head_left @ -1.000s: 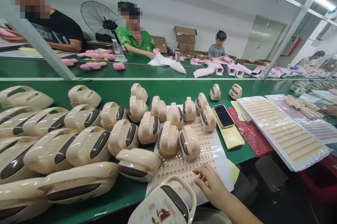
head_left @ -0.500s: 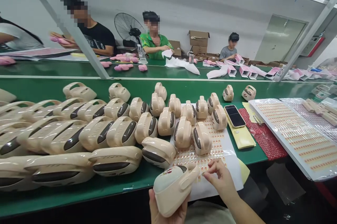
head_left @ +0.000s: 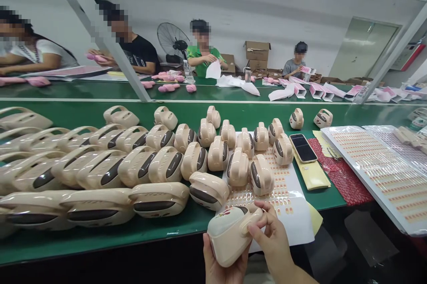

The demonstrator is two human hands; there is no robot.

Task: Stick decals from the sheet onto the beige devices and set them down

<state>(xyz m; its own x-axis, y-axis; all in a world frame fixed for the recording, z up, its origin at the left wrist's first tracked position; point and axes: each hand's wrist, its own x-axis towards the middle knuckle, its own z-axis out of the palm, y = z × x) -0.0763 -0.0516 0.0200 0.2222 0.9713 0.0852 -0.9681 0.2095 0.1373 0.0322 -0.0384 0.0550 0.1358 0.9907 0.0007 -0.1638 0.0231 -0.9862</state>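
Note:
My left hand (head_left: 224, 262) cups a beige plastic casing (head_left: 229, 233) from below, at the bottom centre in front of the green table edge. The casing has a handle and a small red cartoon print on top. My right hand (head_left: 271, 238) rests against the casing's handle side, thumb and fingertips pinched on it; whether a sticker is between them I cannot tell. Just beyond lies a white sticker sheet (head_left: 287, 204) with rows of small orange labels.
Several more beige casings (head_left: 160, 164) crowd the green table (head_left: 100, 239) to the left and centre. A phone (head_left: 303, 147) lies on a yellow pad, beside red sheets and large label sheets (head_left: 376, 173). Other people work across the conveyor.
My right hand has left the sticker sheet and come onto the casing's handle. The left hand lifted the casing into view and turned it. The view swung left.

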